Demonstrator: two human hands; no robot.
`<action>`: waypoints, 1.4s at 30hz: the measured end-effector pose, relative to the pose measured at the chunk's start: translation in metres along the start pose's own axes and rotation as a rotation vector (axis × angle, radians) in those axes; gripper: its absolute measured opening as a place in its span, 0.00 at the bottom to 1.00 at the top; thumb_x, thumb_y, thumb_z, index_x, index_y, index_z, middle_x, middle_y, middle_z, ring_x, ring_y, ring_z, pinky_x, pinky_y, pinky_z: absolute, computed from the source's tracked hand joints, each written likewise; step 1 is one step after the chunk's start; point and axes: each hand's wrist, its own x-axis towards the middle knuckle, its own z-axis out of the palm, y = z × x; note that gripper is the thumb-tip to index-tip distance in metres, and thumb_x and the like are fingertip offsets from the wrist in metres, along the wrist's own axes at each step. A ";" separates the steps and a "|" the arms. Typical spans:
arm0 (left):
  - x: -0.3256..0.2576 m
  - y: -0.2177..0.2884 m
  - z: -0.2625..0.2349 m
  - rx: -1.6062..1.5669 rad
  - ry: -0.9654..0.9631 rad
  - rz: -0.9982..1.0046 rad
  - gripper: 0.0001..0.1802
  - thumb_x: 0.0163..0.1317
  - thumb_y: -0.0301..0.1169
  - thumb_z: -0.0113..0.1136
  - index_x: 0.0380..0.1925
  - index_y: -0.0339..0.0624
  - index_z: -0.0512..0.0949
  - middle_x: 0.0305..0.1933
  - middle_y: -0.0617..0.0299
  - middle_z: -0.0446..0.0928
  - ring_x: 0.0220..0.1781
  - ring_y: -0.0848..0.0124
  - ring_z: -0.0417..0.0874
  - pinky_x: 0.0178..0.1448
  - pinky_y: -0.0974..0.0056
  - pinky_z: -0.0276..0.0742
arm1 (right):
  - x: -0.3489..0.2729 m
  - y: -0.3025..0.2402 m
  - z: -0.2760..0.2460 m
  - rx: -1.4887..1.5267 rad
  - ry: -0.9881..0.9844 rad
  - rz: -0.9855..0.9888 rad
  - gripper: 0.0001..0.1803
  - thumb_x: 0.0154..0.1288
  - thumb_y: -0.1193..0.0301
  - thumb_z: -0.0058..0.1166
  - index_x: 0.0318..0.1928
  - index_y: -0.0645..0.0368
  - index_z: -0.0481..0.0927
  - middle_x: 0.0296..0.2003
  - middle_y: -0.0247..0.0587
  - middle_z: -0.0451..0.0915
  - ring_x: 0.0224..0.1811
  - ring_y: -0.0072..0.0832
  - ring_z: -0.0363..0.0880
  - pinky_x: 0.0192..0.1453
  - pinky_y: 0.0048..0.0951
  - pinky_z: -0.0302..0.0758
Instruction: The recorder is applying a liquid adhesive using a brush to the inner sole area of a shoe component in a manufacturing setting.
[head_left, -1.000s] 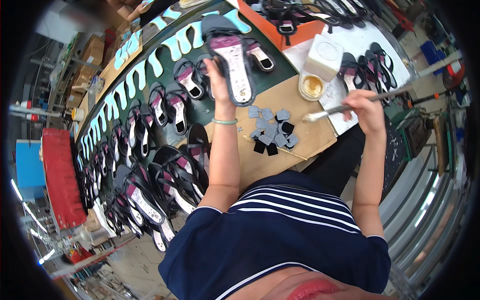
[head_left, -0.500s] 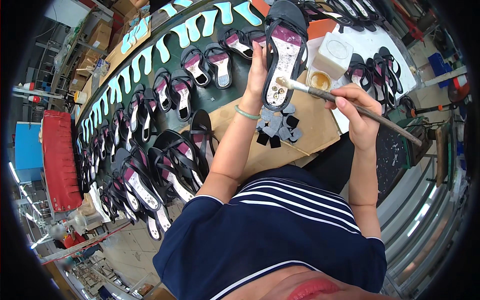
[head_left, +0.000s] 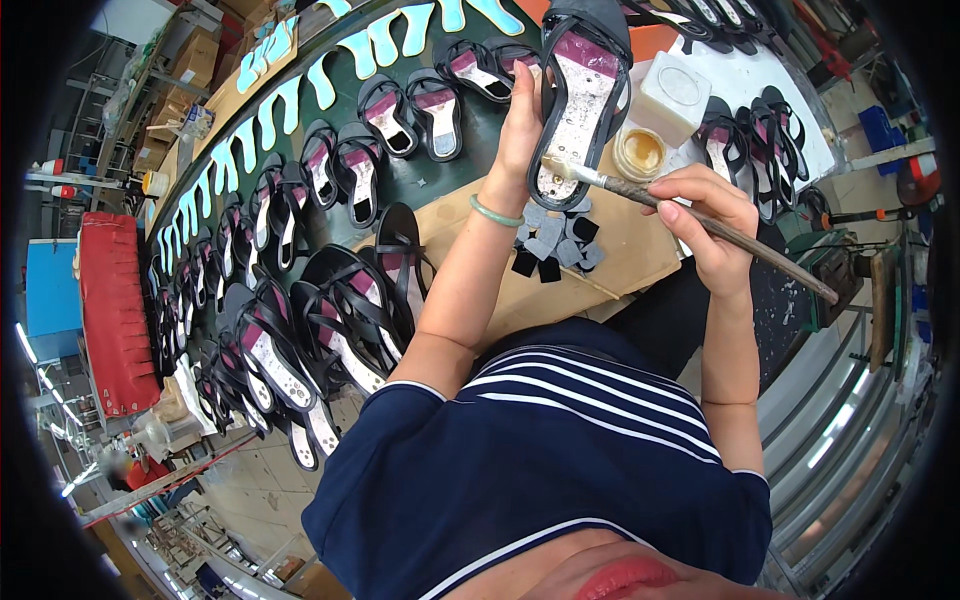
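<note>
My left hand [head_left: 520,135] grips a black sandal [head_left: 582,110] by its side, heel toward me. Its bare footbed is whitish, with a purple patch near the toe. The fingers behind the sandal are hidden. Pinched in my right hand [head_left: 708,222] is a brush [head_left: 735,236] with a long brown handle. Its pale bristles touch the footbed near the heel. Just right of the sandal stands an open jar [head_left: 640,153] of amber liquid, beside a white plastic container [head_left: 672,98]. Below the heel, small grey and black square pads [head_left: 552,236] lie loosely piled on cardboard [head_left: 635,245].
Rows of black sandals [head_left: 360,170] cover the dark green table [head_left: 425,190] to the left. Pale blue insoles [head_left: 330,85] line its far edge. More sandals [head_left: 760,145] lie on a white board at the right. A red cloth-like stack [head_left: 118,315] is at far left.
The brush tip has shifted slightly to the left and down, toward the heel edge. The sandal has moved a little to the right and up, still in my left hand.
</note>
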 end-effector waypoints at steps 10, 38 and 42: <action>0.001 -0.001 0.003 -0.036 0.022 0.015 0.44 0.72 0.64 0.27 0.65 0.33 0.63 0.60 0.46 0.75 0.59 0.57 0.80 0.64 0.55 0.76 | 0.004 0.000 -0.009 -0.029 -0.028 -0.041 0.07 0.59 0.80 0.60 0.38 0.70 0.84 0.34 0.48 0.83 0.34 0.29 0.83 0.39 0.24 0.76; -0.002 0.003 0.008 0.004 -0.014 -0.023 0.41 0.73 0.62 0.28 0.66 0.36 0.63 0.60 0.48 0.75 0.58 0.57 0.80 0.64 0.55 0.75 | 0.008 -0.004 -0.017 -0.130 0.028 -0.103 0.09 0.57 0.80 0.62 0.39 0.70 0.84 0.37 0.49 0.83 0.39 0.33 0.82 0.45 0.27 0.76; -0.004 0.007 0.011 -0.008 -0.030 -0.028 0.41 0.73 0.62 0.28 0.66 0.36 0.63 0.59 0.48 0.75 0.58 0.58 0.80 0.64 0.55 0.76 | 0.007 -0.005 -0.014 -0.121 0.005 -0.103 0.09 0.56 0.80 0.62 0.39 0.70 0.84 0.36 0.50 0.83 0.38 0.33 0.82 0.43 0.27 0.76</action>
